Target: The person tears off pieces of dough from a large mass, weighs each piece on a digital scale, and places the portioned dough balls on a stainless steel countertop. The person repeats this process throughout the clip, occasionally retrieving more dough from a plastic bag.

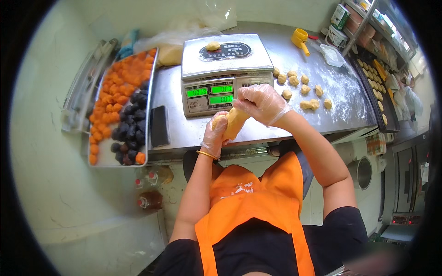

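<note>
A thick roll of pale yellow dough (236,123) spans the space between my hands, just in front of a digital scale (228,70). My left hand (214,132), in a clear plastic glove, grips its lower end. At the upper end, my right hand (264,103), gloved too, has its fingers curled on the dough. One small dough lump (213,46) rests on the scale's metal pan. Several more dough pieces (305,89) lie on the floured steel table (348,107) right of the scale.
On the left stands a metal tray (149,114) of orange balls (112,89) and dark balls (134,117), beside a black phone (160,126). A yellow scoop (300,39) and a white plastic container (332,55) sit at the back right. Far right is a dark baking tray (374,89) holding flat dough rounds.
</note>
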The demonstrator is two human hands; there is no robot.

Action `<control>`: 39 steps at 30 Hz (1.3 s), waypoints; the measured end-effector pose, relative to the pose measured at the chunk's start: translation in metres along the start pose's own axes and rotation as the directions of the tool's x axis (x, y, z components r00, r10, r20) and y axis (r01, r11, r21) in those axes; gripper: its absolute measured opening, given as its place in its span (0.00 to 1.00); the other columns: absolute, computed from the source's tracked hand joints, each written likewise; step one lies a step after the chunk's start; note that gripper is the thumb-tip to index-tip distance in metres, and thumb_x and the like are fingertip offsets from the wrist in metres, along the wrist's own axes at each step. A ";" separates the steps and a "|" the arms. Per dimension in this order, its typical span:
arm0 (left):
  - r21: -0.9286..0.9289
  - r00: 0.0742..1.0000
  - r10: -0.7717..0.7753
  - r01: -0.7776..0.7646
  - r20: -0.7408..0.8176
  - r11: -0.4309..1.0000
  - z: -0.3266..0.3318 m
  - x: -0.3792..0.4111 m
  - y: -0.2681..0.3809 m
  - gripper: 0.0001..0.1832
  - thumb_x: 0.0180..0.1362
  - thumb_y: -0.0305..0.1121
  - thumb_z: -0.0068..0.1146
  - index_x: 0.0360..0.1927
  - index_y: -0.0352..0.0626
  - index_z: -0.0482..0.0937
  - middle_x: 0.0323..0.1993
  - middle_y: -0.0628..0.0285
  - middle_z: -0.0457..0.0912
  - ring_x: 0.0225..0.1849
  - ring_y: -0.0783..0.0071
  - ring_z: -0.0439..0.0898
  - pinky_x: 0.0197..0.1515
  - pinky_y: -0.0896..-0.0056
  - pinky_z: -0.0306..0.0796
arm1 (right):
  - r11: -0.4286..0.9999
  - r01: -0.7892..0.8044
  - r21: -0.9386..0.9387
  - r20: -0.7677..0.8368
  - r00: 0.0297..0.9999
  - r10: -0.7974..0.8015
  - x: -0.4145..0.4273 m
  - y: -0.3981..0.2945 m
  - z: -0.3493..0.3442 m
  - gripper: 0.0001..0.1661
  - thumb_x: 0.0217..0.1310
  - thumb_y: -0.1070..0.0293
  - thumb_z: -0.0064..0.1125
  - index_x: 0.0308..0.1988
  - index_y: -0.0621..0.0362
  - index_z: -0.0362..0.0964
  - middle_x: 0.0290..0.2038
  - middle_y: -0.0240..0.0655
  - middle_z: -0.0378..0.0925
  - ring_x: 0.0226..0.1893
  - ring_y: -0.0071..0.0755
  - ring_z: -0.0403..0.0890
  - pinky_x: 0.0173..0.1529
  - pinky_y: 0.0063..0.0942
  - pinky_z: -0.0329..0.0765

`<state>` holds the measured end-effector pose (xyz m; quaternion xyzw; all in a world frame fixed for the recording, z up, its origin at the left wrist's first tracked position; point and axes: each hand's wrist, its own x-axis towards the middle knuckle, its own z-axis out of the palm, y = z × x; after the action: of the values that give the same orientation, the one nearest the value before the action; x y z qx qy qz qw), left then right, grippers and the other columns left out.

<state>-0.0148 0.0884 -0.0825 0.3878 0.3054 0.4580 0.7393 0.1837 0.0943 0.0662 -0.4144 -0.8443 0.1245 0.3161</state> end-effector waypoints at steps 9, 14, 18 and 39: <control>-0.164 0.996 0.076 -0.067 0.046 0.984 -0.013 -0.001 -0.001 0.38 0.57 0.73 0.59 0.56 0.52 0.73 0.35 0.66 0.82 0.23 0.79 0.78 0.14 0.82 0.60 | 0.714 -0.383 0.585 -0.103 0.839 0.535 0.104 0.069 0.006 0.19 0.72 0.52 0.61 0.44 0.56 0.86 0.25 0.22 0.74 0.24 0.15 0.68 0.31 0.19 0.69; -0.236 0.998 0.028 -0.038 -0.049 0.971 -0.015 -0.004 0.000 0.41 0.58 0.76 0.52 0.60 0.52 0.74 0.39 0.65 0.83 0.27 0.77 0.82 0.14 0.81 0.62 | 0.801 -0.374 0.468 -0.258 0.809 0.529 0.192 0.129 0.048 0.15 0.57 0.63 0.75 0.43 0.56 0.85 0.36 0.32 0.86 0.41 0.27 0.84 0.49 0.24 0.80; -0.353 0.999 -0.018 0.002 -0.043 0.935 -0.020 -0.001 -0.006 0.41 0.59 0.76 0.51 0.62 0.53 0.73 0.41 0.63 0.84 0.30 0.74 0.84 0.14 0.80 0.64 | 0.890 -0.457 0.006 -0.406 0.812 0.420 0.225 0.148 0.063 0.16 0.50 0.61 0.79 0.34 0.57 0.82 0.38 0.43 0.83 0.38 0.44 0.83 0.49 0.30 0.81; -0.300 0.999 0.028 -0.033 -0.023 0.953 -0.018 -0.004 -0.002 0.41 0.62 0.76 0.46 0.62 0.52 0.73 0.42 0.63 0.84 0.30 0.77 0.83 0.14 0.81 0.65 | 0.612 0.549 0.569 -0.427 0.834 -0.351 0.013 -0.109 -0.070 0.13 0.71 0.66 0.55 0.44 0.62 0.82 0.26 0.28 0.74 0.25 0.20 0.67 0.31 0.22 0.64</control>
<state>-0.0296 0.0895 -0.0934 0.2713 0.2329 0.5139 0.7798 0.1545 0.0326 0.1775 -0.0568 -0.7658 0.2773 0.5774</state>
